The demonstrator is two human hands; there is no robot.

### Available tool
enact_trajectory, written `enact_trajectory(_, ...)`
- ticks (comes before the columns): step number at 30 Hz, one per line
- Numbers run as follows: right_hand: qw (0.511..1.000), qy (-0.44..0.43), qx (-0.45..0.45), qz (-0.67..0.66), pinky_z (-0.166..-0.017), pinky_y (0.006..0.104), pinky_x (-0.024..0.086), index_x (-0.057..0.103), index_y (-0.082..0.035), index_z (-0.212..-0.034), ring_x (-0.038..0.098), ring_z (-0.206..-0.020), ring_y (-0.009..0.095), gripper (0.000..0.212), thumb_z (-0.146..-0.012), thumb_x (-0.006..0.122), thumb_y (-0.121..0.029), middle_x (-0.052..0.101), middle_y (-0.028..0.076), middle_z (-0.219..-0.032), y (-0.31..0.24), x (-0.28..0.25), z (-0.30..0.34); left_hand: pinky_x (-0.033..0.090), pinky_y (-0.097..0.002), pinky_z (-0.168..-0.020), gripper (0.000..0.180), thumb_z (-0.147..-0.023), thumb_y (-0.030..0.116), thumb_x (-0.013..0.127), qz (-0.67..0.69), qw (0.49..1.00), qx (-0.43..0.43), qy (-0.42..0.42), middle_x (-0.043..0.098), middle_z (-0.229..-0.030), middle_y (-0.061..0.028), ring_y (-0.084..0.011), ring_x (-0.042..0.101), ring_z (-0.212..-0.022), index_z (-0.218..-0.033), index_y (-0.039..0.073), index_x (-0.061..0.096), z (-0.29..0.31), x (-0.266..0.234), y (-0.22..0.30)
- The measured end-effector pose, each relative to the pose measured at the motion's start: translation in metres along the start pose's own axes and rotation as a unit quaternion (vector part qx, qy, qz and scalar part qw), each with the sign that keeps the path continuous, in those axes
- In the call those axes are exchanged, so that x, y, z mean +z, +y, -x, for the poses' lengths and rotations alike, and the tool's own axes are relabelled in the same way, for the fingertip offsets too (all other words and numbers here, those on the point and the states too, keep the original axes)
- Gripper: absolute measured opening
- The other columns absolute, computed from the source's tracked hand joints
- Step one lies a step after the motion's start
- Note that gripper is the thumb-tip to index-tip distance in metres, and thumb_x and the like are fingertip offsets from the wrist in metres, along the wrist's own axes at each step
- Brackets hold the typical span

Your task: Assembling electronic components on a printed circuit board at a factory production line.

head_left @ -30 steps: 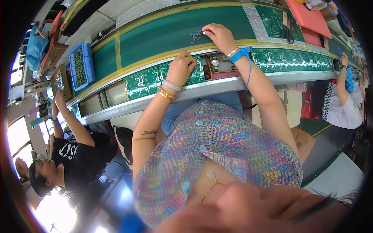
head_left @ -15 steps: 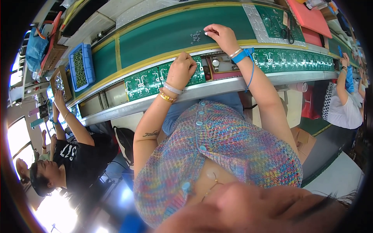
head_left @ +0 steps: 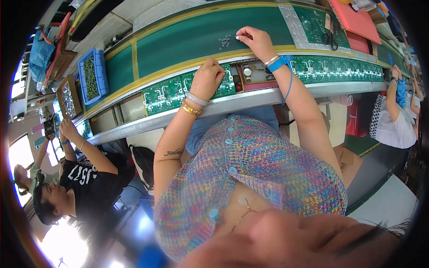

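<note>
Above a green circuit board (head_left: 166,94) in the row along the rail, my left hand (head_left: 207,80) is closed, fingers curled in; whatever it may hold is hidden. My right hand (head_left: 256,41) is farther off, over the green work surface, with thumb and forefinger pinched together. Anything between those fingertips is too small to make out. Just left of them lies a loose cluster of small dark grey parts (head_left: 224,42). A blue wrist strap (head_left: 278,64) with a cord circles my right wrist.
A blue bin (head_left: 103,73) of small green parts stands at the left. More circuit boards (head_left: 339,69) line the rail at the right. Scissors (head_left: 331,38) lie on a board at the far right. Co-workers' hands (head_left: 68,129) work beyond the left end.
My left hand has shifted up very slightly and stays closed. My right hand is nearly still beside the grey parts. At the left, a co-worker's hands have come down from the box.
</note>
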State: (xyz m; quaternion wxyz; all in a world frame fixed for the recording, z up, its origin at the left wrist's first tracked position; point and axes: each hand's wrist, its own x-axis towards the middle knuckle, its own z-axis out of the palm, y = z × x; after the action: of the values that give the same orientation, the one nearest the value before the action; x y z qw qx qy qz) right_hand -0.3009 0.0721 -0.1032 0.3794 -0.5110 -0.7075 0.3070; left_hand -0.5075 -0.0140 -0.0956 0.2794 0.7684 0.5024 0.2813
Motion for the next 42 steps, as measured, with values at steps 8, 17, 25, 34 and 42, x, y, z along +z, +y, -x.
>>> enact_trajectory(8, 1.0, -0.001, -0.021, 0.01, -0.064, 0.0296, 0.048, 0.062, -0.005, -0.082, 0.06, -0.069, 0.019, 0.014, -0.079, 0.067, -0.017, 0.062, 0.005, -0.075, -0.025, -0.009, 0.017, 0.049, -0.0312, -0.065, 0.008, -0.075, 0.009, 0.069, 0.027, 0.999, 0.001, 0.023, 0.06, -0.083, -0.0078, -0.0223, 0.061, -0.07, -0.08, 0.003, 0.068, -0.011, -0.015, -0.005)
enact_trajectory(17, 0.97, -0.121, -0.185, 0.098, -0.077, 0.0359, 0.043, 0.062, -0.005, -0.074, 0.051, -0.087, 0.025, 0.007, -0.069, 0.067, -0.008, 0.056, 0.005, -0.087, -0.059, 0.012, 0.075, 0.049, -0.0296, -0.063, 0.012, -0.073, 0.014, 0.072, -0.052, 0.996, 0.037, 0.054, 0.062, -0.083, -0.005, -0.0193, 0.061, -0.068, -0.081, 0.006, 0.069, -0.067, -0.011, -0.035)
enact_trajectory(25, 0.961, -0.126, -0.195, 0.15, -0.076, 0.0345, 0.043, 0.061, -0.007, -0.07, 0.051, -0.088, 0.023, 0.006, -0.068, 0.066, -0.009, 0.054, 0.004, -0.087, -0.056, 0.025, 0.076, 0.05, -0.0245, -0.066, 0.016, -0.075, 0.012, 0.071, 0.062, 0.995, -0.076, 0.003, 0.067, -0.08, -0.0066, -0.0124, 0.063, -0.071, -0.087, 0.003, 0.067, -0.04, -0.037, -0.016)
enact_trajectory(34, 0.942, -0.132, -0.222, 0.216, -0.076, 0.0341, 0.043, 0.062, -0.006, -0.067, 0.05, -0.088, 0.021, 0.005, -0.069, 0.061, -0.011, 0.053, 0.003, -0.085, -0.062, 0.029, 0.076, 0.05, -0.0232, -0.071, 0.015, -0.08, 0.008, 0.067, 0.195, 0.97, -0.147, -0.021, 0.069, -0.084, -0.0079, -0.0111, 0.064, -0.078, -0.093, -0.001, 0.068, 0.014, -0.049, -0.037)
enact_trajectory(42, 0.931, -0.15, -0.218, 0.253, -0.075, 0.0337, 0.044, 0.061, -0.007, -0.069, 0.051, -0.091, 0.021, 0.005, -0.069, 0.065, -0.01, 0.054, 0.003, -0.09, -0.064, 0.029, 0.075, 0.05, -0.0228, -0.068, 0.016, -0.08, 0.009, 0.068, 0.201, 0.965, -0.167, -0.031, 0.069, -0.084, -0.0072, -0.0119, 0.065, -0.075, -0.093, 0.0, 0.069, 0.027, -0.045, -0.049)
